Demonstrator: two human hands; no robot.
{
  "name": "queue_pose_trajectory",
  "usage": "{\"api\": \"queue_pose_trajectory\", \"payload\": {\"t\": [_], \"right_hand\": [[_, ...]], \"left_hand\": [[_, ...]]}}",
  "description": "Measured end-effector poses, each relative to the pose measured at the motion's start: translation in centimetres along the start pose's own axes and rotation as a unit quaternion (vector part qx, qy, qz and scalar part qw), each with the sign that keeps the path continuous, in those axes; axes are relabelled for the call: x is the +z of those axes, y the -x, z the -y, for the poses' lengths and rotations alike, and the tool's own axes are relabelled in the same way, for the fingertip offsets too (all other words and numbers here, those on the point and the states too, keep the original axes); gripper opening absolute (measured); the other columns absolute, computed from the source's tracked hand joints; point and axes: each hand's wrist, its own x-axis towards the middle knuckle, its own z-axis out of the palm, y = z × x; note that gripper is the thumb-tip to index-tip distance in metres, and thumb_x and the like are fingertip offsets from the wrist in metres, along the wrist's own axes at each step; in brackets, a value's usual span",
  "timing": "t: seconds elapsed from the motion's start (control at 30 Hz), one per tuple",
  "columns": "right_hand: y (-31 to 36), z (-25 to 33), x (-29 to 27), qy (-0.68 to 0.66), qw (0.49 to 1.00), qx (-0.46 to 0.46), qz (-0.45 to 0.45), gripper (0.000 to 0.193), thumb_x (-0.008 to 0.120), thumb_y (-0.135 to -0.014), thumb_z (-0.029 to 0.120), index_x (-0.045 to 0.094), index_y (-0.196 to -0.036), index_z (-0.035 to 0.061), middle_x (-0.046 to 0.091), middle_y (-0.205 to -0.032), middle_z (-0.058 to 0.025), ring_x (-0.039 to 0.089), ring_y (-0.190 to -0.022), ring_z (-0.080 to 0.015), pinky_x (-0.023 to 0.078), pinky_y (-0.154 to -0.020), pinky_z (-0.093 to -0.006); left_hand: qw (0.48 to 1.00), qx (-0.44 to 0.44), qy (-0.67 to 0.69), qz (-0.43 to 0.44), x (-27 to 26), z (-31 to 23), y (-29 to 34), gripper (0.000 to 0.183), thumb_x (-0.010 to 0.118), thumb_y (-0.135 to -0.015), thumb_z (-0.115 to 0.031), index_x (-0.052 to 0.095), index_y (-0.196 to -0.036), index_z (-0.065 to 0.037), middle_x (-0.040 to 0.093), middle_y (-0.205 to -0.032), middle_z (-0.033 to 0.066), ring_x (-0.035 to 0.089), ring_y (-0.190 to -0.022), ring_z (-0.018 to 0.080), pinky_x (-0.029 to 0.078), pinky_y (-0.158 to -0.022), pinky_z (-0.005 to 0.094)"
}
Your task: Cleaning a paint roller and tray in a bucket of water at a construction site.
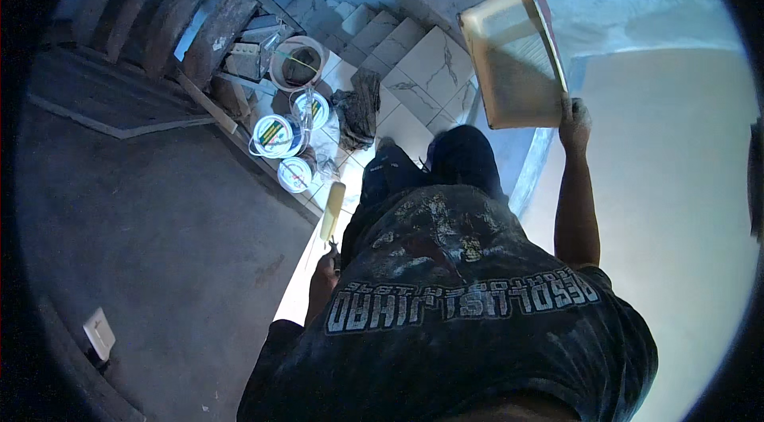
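Note:
My right hand [574, 126] is raised at the right, its fingers closed on the near right corner of a shallow, open cardboard box [517, 64]. The box is tilted, and its pale brown inner side faces up to me. Low on the left, my left hand [325, 269] grips the handle of a small paint roller [333, 211]. The cream roller sleeve points away from me, near my left leg, touching nothing that I can see. My shirt partly covers the left forearm.
White lidded buckets [274, 136] and an open bucket [298, 64] stand on the tiles at the left, beside a dark crumpled cloth [358, 108]. Wooden planks [159, 16] lean behind them. Tiled steps [382, 40] are ahead; a pale wall [660, 207] rises at the right.

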Motion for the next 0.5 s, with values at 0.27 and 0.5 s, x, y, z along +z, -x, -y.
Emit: {"api": "queue_pose_trajectory", "payload": {"t": [0.27, 0.5], "right_hand": [[-81.1, -6.4, 44.3, -0.015, 0.977, -0.179, 0.117, 0.043, 0.052, -0.094, 0.039, 0.059, -0.085, -0.0019, 0.060, -0.081, -0.0230, 0.059, -0.083, -0.0412, 0.044, -0.075, -0.0469], [-128.1, -13.8, 76.5, -0.061, 0.952, -0.218, 0.208, 0.059, 0.046, -0.093, 0.051, 0.065, -0.094, -0.0051, 0.063, -0.094, -0.0275, 0.058, -0.093, -0.0448, 0.044, -0.082, -0.0482]], "left_hand": [[0.995, 0.053, 0.083, -0.037, 66.6, -16.6, -49.3, 0.026, 0.052, -0.095, -0.035, 0.048, -0.082, -0.013, 0.041, -0.060, -0.0046, 0.037, -0.044, 0.0076, 0.031, -0.038, 0.0216], [0.953, 0.280, 0.012, -0.114, 110.5, -17.1, -89.8, 0.025, 0.047, -0.096, -0.031, 0.054, -0.099, -0.007, 0.051, -0.067, -0.0003, 0.047, -0.050, 0.0097, 0.037, -0.042, 0.0234]]}}
